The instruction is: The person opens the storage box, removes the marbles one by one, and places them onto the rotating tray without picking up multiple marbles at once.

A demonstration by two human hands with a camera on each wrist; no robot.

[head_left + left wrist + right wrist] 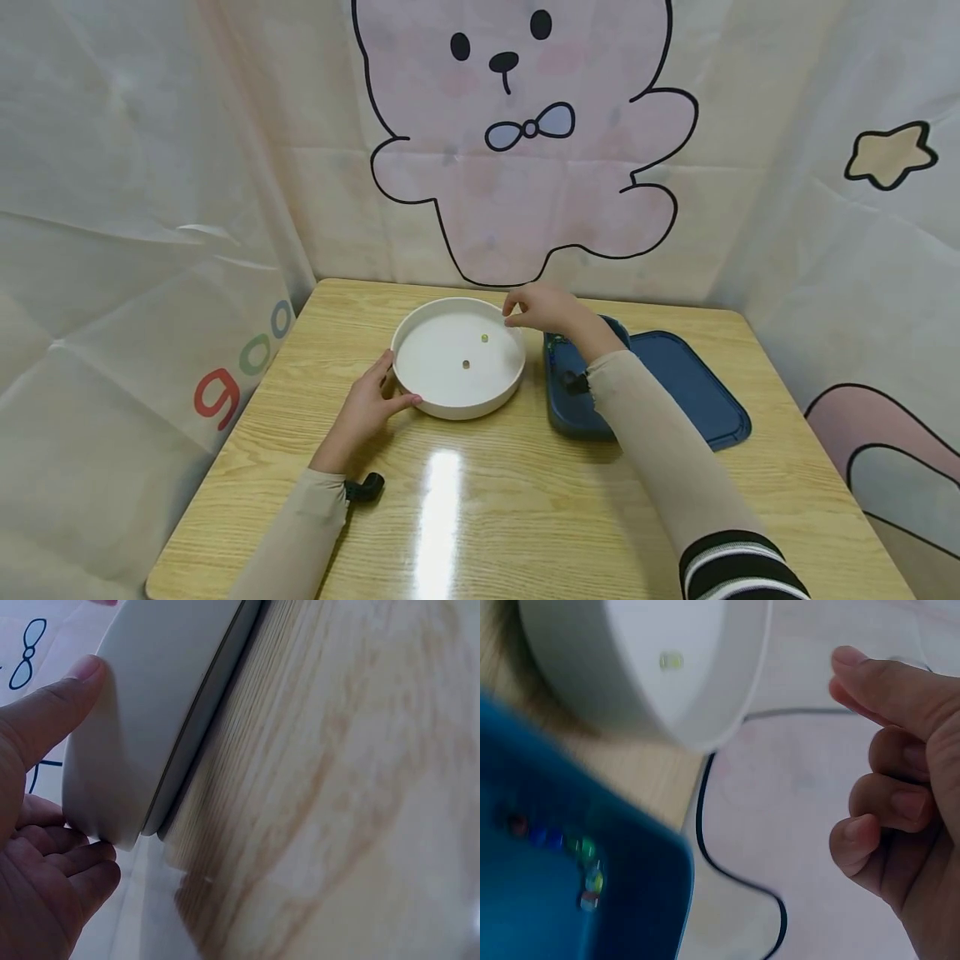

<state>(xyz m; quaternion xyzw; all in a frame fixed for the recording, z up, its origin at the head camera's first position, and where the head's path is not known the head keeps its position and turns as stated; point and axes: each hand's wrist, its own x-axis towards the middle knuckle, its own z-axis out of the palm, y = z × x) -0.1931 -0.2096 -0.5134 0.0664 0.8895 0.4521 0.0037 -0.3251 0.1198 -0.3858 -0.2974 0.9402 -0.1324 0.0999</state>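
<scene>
I have the left hand [367,407] at the near left side of the white bowl [431,342], thumb and fingers grasping its outer wall as it sits flat on the bench [525,500]. The right hand [551,310] hangs over the bowl's far right rim, thumb and forefinger brought close together and the other fingers curled in. No bead shows between the tips, but a small one could be hidden, so I cannot tell whether they are holding anything.

Two beads lie apart inside the bowl, a yellow bead [484,338] and a brown bead [466,364]. The blue box [558,417] stands just right of the bowl, with a dark blue lid [693,392] beside it. From the right wrist I can see more in the box, among them a blue bead [555,839] and a green bead [587,848].

I read this as the placing step of shifting beads from box to bowl, one at a time. If the pinch is loaded, the next move calls for lowering and parting the tips inside the rim; if not, for a reach back to the box.
</scene>
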